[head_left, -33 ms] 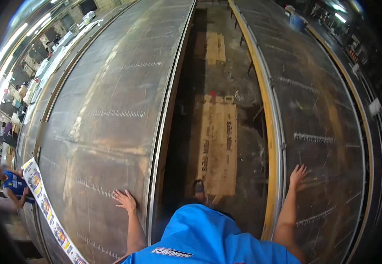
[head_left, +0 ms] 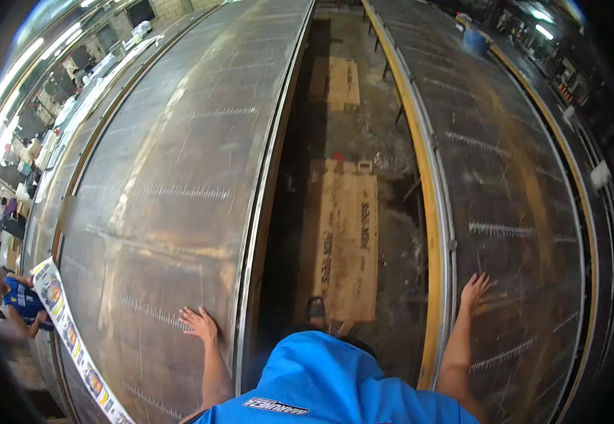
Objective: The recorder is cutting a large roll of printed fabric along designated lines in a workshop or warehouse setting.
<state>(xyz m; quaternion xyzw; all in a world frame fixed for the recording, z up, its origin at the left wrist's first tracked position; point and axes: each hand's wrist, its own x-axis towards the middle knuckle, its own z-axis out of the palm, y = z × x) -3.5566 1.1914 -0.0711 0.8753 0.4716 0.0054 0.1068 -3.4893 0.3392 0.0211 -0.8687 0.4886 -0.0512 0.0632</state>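
Note:
My left hand [head_left: 201,324] rests on the long scuffed metal tabletop [head_left: 165,244] at left, fingers spread beside a row of white tick marks [head_left: 153,309]. My right hand [head_left: 474,288] lies with fingers apart on the other metal tabletop [head_left: 508,268] at right, a little outside its yellow rail [head_left: 434,332]. Neither hand holds anything. Both forearms reach from the lower edge, either side of my blue hooded top [head_left: 321,378]. To the left of my left hand, a long white printed strip [head_left: 73,339] with colourful graphics lies diagonally along the table.
A floor gap between the tables holds cardboard sheets [head_left: 346,247]; my foot [head_left: 315,309] is on it. A co-worker [head_left: 20,297] in blue stands at the far left by the strip. A blue container [head_left: 474,41] sits at the back right, and cluttered benches [head_left: 17,184] line the left.
The tables and floor appear slightly lower in the picture, as if my head tilted a little. Both hands stay spread on the tabletops with no clear movement along them.

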